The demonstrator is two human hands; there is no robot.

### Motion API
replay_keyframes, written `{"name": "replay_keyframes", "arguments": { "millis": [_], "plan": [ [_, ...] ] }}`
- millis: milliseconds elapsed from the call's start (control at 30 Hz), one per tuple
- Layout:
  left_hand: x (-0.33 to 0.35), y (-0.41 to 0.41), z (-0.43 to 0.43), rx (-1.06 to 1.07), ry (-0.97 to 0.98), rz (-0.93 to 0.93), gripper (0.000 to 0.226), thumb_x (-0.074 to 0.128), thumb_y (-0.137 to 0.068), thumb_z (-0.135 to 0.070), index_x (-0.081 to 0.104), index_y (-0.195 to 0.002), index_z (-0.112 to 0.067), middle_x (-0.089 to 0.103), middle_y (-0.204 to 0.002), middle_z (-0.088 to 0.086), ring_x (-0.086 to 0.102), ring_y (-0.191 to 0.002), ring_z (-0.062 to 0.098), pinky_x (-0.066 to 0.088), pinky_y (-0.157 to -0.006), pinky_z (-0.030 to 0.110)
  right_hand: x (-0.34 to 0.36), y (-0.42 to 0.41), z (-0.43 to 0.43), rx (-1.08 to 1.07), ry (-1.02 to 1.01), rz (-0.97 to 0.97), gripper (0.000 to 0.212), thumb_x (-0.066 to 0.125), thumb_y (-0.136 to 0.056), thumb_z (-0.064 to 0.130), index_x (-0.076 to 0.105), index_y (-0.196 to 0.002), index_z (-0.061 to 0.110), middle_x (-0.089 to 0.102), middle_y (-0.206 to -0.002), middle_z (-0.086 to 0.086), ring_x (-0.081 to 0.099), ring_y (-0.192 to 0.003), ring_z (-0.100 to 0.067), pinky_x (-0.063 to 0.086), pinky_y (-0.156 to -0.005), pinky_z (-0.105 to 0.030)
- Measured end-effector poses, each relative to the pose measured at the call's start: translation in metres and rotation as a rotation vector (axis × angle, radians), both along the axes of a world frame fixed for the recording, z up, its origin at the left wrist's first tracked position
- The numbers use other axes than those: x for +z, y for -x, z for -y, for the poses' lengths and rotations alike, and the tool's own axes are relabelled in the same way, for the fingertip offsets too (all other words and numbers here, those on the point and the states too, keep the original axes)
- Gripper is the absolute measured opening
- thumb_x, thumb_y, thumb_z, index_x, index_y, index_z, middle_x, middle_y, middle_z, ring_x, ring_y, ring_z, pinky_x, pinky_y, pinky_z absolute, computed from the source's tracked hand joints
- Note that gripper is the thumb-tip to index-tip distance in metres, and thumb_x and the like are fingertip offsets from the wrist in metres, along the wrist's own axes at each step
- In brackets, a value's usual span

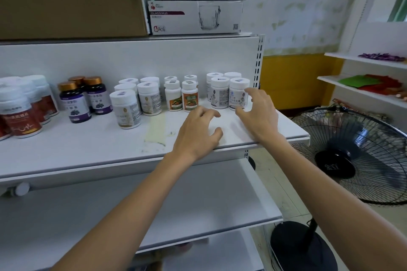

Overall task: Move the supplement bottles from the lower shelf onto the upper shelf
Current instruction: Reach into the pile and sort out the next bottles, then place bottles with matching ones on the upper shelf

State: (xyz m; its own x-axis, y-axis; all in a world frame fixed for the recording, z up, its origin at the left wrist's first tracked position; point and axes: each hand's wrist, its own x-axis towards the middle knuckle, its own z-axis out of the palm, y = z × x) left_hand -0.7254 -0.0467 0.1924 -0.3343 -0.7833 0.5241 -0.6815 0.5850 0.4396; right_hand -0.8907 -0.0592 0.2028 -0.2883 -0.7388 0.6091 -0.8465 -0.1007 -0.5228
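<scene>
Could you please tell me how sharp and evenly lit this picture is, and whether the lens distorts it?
Head view: soft, even light, faint shadows under the left hand and right hand; the upper shelf edge bows slightly from wide-angle distortion; print on the supplement bottles is too soft to read.

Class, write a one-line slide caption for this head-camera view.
Left hand and right hand, both empty, reach toward supplement bottles standing on the upper shelf.
</scene>
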Motion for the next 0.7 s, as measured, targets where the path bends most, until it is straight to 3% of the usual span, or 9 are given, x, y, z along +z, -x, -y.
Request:
{"name": "replay_keyframes", "arguments": {
  "millis": [100, 200, 333, 467, 600, 700],
  "plan": [
    [-0.010, -0.033, -0.021, 0.008, -0.015, -0.082, 0.029, 0.060, -0.083, -0.019, 0.061, -0.111, -0.017, 0.050, -0.112, -0.001, 0.052, -0.104, 0.016, 0.037, -0.090, 0.022, -0.002, -0.033, -0.008, 0.010, 0.030, -0.065, 0.047, 0.064, -0.084, 0.021, 0.049, -0.128, 0.013, 0.053, -0.125, -0.008, 0.045, -0.114, -0.025, 0.036, -0.078, -0.029],
    [-0.014, -0.085, -0.051, -0.005, -0.030, -0.187, 0.021, 0.063, -0.082, -0.012, 0.064, -0.102, -0.018, 0.051, -0.104, -0.003, 0.055, -0.087, 0.002, 0.041, -0.081, 0.008, -0.005, -0.086, -0.017, 0.097, 0.066, -0.063, 0.044, 0.065, -0.083, 0.022, 0.051, -0.123, 0.011, 0.055, -0.120, -0.009, 0.051, -0.108, -0.025, 0.039, -0.077, -0.030],
    [-0.014, -0.168, -0.091, 0.023, 0.004, -0.183, 0.023, 0.057, -0.076, -0.021, 0.067, -0.097, -0.017, 0.053, -0.096, -0.008, 0.055, -0.084, -0.003, 0.037, -0.079, 0.001, -0.012, -0.177, -0.038, 0.288, 0.116, 0.001, 0.039, 0.063, -0.082, 0.020, 0.054, -0.119, 0.012, 0.057, -0.113, -0.005, 0.056, -0.094, -0.023, 0.042, -0.073, -0.033],
    [-0.028, -0.268, -0.133, 0.175, -0.007, -0.152, 0.021, 0.060, -0.078, -0.017, 0.067, -0.098, -0.015, 0.055, -0.096, -0.006, 0.054, -0.082, 0.002, 0.038, -0.076, 0.004, -0.030, -0.280, -0.077, 0.563, 0.141, 0.047, 0.040, 0.069, -0.082, 0.022, 0.056, -0.118, 0.012, 0.060, -0.107, -0.003, 0.054, -0.079, -0.013, 0.048, -0.071, -0.037],
    [-0.057, -0.364, -0.177, 0.294, -0.058, -0.069, 0.015, 0.064, -0.082, -0.016, 0.066, -0.097, -0.017, 0.054, -0.096, -0.003, 0.052, -0.085, 0.008, 0.042, -0.077, 0.019, -0.074, -0.368, -0.118, 0.851, 0.084, -0.080, 0.044, 0.071, -0.080, 0.029, 0.058, -0.118, 0.012, 0.061, -0.103, -0.004, 0.059, -0.080, -0.016, 0.051, -0.065, -0.035],
    [-0.080, -0.422, -0.208, 0.398, -0.125, -0.005, 0.014, 0.066, -0.084, -0.018, 0.066, -0.098, -0.017, 0.052, -0.096, -0.007, 0.051, -0.089, 0.007, 0.041, -0.079, 0.024, -0.108, -0.419, -0.135, 1.006, -0.069, -0.139, 0.051, 0.074, -0.077, 0.036, 0.058, -0.119, 0.012, 0.063, -0.106, -0.004, 0.060, -0.084, -0.016, 0.049, -0.069, -0.029]
  ]
}}
